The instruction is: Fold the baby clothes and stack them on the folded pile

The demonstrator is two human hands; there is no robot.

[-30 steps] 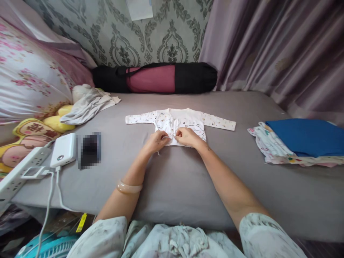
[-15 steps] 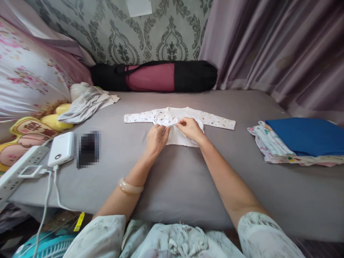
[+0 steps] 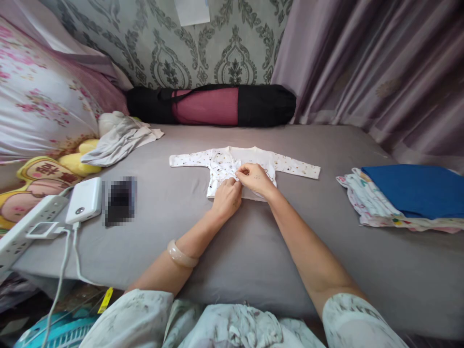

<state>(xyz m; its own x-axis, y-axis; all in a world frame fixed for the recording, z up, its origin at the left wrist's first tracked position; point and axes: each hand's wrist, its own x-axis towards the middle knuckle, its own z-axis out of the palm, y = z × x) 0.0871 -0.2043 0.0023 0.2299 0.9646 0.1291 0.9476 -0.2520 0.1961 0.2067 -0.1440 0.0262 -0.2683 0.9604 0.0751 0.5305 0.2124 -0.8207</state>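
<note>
One left hand [image 3: 227,197], fingers curled down at the front of small white shirt [image 3: 222,166], grip hidden and impossible to tell. Just beyond, right hand [image 3: 255,178], thumb and fingertips pinching cloth mid-front. Shirt laid flat on grey bed [image 3: 319,232], sleeves outstretched, tiny dark and tan specks along both, left panel speckled too, right panel paler. Farther back, black-and-maroon bag [image 3: 205,105].

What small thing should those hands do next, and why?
I'd suggest a gentle outward pull by the right hand while the left hand steadies the small white shirt. The right hand seems to pinch the shirt's front near its middle, the left hand is close beside it, and the shirt's sleeves lie spread out. Exactly what is pinched is too small to tell.
</note>
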